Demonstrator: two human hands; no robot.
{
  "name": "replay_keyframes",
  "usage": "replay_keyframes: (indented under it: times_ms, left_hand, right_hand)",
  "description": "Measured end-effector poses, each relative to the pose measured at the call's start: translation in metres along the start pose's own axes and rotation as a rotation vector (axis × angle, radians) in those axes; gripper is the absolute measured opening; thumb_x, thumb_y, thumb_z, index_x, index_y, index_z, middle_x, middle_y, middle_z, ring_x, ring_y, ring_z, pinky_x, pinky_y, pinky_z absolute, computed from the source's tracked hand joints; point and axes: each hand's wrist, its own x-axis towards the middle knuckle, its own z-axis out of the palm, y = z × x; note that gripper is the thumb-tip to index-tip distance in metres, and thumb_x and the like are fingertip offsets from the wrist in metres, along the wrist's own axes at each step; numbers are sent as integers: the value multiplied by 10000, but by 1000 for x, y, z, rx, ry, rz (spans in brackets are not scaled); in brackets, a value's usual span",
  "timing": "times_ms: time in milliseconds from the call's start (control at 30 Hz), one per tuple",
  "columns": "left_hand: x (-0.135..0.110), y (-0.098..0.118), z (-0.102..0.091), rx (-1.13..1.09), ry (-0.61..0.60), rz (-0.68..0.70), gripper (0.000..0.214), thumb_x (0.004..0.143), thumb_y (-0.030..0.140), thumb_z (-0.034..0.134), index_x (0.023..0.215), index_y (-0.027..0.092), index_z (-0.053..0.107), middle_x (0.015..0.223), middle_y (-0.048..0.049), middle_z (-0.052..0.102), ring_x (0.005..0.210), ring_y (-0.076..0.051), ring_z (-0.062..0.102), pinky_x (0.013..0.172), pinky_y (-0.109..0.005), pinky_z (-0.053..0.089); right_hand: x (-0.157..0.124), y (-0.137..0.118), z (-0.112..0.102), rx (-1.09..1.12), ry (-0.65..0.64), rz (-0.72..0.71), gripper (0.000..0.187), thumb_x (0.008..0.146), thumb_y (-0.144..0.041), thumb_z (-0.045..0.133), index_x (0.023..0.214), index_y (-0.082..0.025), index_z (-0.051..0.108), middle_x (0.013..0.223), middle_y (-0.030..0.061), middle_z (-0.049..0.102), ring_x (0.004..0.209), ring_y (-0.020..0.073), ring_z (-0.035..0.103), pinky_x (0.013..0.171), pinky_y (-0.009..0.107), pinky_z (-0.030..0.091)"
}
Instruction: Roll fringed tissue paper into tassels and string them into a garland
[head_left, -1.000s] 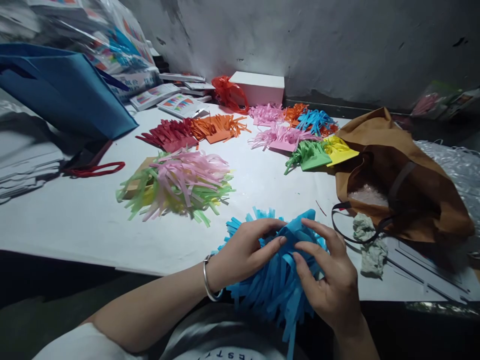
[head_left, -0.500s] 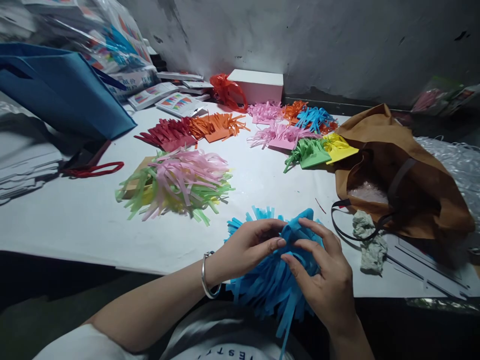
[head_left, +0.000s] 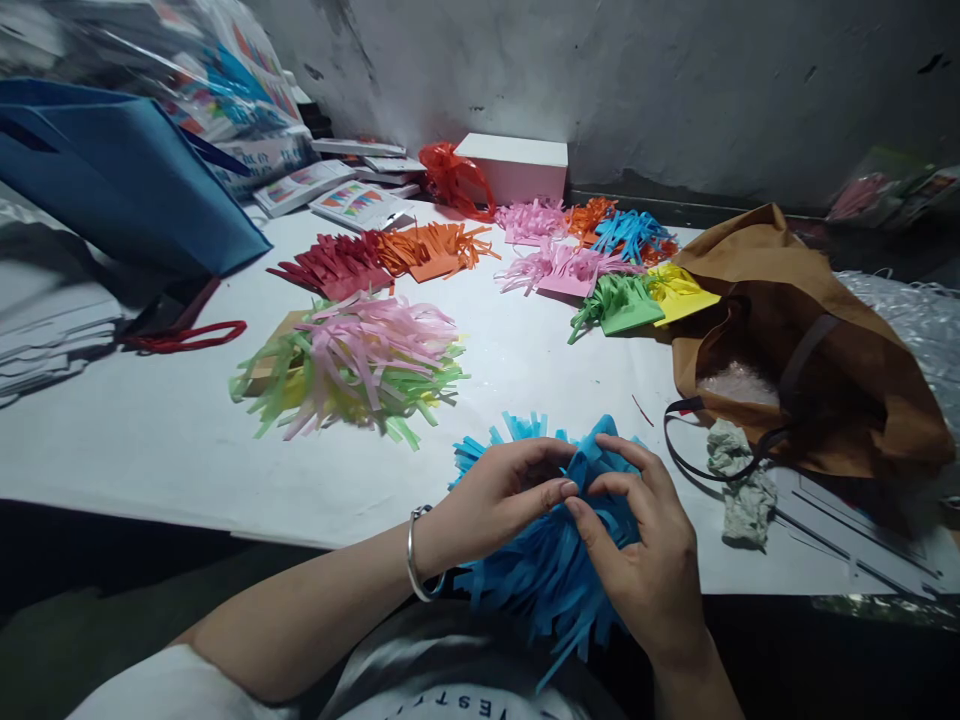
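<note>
A bundle of blue fringed paper [head_left: 555,570] rests at the near edge of the white table [head_left: 150,440], its strips hanging toward my lap. My left hand [head_left: 499,500], with a silver bangle on the wrist, pinches the top of the bundle from the left. My right hand [head_left: 645,555] grips the same bundle from the right, fingers curled over its upper fold. The fingertips of both hands nearly meet at the fold.
A mixed pink, green and yellow fringe pile [head_left: 352,365] lies to the left. Red [head_left: 334,268], orange, pink, blue, green [head_left: 619,305] and yellow fringed sheets lie farther back. A brown bag [head_left: 810,340] sits right, a blue bag [head_left: 127,180] back left, a white box [head_left: 517,165] by the wall.
My right-hand fingers slid left along the top fold toward the left thumb. The hanging blue strips shifted slightly and the bundle drew up a little.
</note>
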Motion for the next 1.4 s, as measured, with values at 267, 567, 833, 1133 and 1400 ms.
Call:
replay_keyframes:
  times_ms: [267, 567, 833, 1133, 1400]
  left_hand:
    - [0, 0, 1, 17, 16, -7, 356, 877, 387, 688, 1131, 140, 664, 988, -95, 720, 919, -202, 657, 830, -334, 535]
    - [0, 3, 1, 62, 26, -26, 340, 878, 377, 680, 1116, 134, 669, 896, -71, 695, 786, -157, 595, 693, -271, 493]
    - [1, 3, 2, 56, 16, -61, 381, 886, 400, 664, 1155, 130, 649, 855, -61, 668, 727, -138, 556, 624, -249, 468]
    - [3, 1, 2, 30, 19, -24, 336, 887, 361, 670, 1132, 131, 665, 902, -72, 684, 753, -138, 580, 619, -234, 483]
    - [5, 0, 2, 22, 26, -8, 309, 893, 338, 669, 1126, 134, 667, 868, -51, 688, 784, -153, 612, 693, -262, 496]
  right_hand:
    - [0, 2, -6, 37, -27, 48, 43, 908, -210, 600, 876, -230, 621, 1249, 74, 608, 1187, 218, 587, 952, 358, 511]
    - [-1, 2, -15, 151, -118, 166, 105, 911, -218, 574, 890, -252, 671, 1326, 61, 590, 1142, 236, 622, 334, 160, 384]
    - [-2, 12, -21, 152, -199, 55, 47, 884, -243, 627, 889, -233, 672, 1410, 92, 533, 1286, 296, 536, 977, 449, 534]
    - [-6, 15, -20, 151, -231, 78, 72, 904, -216, 604, 866, -255, 650, 1442, 49, 499, 1338, 249, 488, 1045, 429, 490]
    - [-8, 18, -19, 122, -229, 23, 91, 923, -176, 573, 907, -232, 642, 1450, 74, 494, 1323, 240, 503, 1061, 419, 475]
